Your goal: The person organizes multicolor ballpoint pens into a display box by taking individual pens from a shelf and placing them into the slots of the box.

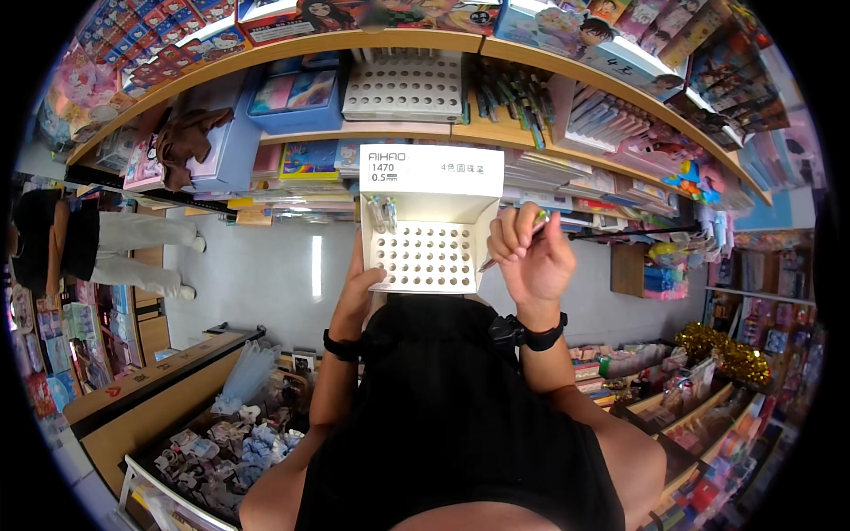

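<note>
My left hand (364, 282) grips the lower left corner of a white cardboard pen display box (431, 171), its thumb over the front edge. Rows of round holes cover the box's inner tray, and a few clear ballpoint pens (383, 216) stand in holes at its back left corner. Most of the other visible holes hold nothing. Just right of the box, my right hand (531, 255) pinches a pen (541, 222) between thumb and fingers. The pen's green end points up and its tip slants down towards the box's right wall. Part of the pen is hidden by the fingers.
On the shelf ahead, another white holed pen stand (403, 89) sits beside a pile of loose pens (514, 99) and a blue box (295, 99). A person (99, 249) stands at the left. Hair accessories fill a bin (219, 451) behind left; a divided display (697, 418) stands behind right.
</note>
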A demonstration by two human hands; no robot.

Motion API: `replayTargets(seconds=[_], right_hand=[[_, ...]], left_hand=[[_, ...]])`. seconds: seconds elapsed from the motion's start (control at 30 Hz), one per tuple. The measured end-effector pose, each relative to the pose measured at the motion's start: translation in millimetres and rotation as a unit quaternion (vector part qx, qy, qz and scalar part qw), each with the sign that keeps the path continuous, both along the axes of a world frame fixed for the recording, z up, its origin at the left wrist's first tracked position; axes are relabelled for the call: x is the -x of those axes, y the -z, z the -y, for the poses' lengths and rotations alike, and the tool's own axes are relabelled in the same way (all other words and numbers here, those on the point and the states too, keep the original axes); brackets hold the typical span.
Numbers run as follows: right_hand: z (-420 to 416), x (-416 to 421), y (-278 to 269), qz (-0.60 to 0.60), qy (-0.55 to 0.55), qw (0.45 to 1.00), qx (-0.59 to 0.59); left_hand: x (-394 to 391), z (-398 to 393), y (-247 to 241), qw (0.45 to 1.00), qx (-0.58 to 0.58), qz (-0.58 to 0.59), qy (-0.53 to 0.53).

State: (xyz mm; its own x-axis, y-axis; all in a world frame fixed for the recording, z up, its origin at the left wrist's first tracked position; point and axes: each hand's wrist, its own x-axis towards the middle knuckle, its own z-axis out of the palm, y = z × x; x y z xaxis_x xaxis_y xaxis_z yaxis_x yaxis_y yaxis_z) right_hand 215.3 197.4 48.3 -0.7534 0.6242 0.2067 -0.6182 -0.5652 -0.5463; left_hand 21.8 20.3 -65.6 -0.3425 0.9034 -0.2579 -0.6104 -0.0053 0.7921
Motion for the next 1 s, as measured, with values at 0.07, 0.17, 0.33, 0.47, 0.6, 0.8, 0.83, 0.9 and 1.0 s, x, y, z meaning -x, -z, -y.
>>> replayTargets(seconds=[0.07,0.17,0.33,0.47,0.6,0.8,0.83,0.9,1.0], right_hand=[[5.8,3.7,-4.9,0.02,0.031,0.999,-0.007],[7.1,3.1,-6.3,0.014,0.026,0.999,-0.012],[9.9,3.5,-8.9,0.029,0.019,0.999,-0.012],[13.1,6.6,-7.5,0.035,0.041,0.998,-0.014],[13.1,4.4,-7.5,0.081,0.036,0.996,-0.028],[10.9,1.4,-0.7,0.063,0.029,0.997,-0.038],[11.9,1.1,-1.7,0.076,0.04,0.996,-0.025],[12.5,-0.2,-3.7,0.1,0.051,0.994,-0.007],[12.2,-1.5,-1.8,0.103,0.065,0.993,-0.005]], left_hand=[[-1.6,-0.3,0.9,1.0,-0.003,0.003,0.004],[-1.2,0.5,5.1,1.0,0.002,-0.007,0.005],[-1.2,-2.5,-1.7,1.0,0.002,-0.008,0.009],[0.4,-3.7,2.3,1.0,0.004,-0.013,0.008],[0.4,-3.2,2.0,1.0,0.007,-0.015,0.009],[1.2,-3.9,0.1,1.0,0.005,-0.013,0.008],[1.4,-4.1,0.8,1.0,0.006,-0.011,0.007],[1.0,-4.8,-1.2,1.0,0.009,-0.007,0.004],[1.1,-6.6,-1.9,1.0,0.008,-0.005,0.003]])
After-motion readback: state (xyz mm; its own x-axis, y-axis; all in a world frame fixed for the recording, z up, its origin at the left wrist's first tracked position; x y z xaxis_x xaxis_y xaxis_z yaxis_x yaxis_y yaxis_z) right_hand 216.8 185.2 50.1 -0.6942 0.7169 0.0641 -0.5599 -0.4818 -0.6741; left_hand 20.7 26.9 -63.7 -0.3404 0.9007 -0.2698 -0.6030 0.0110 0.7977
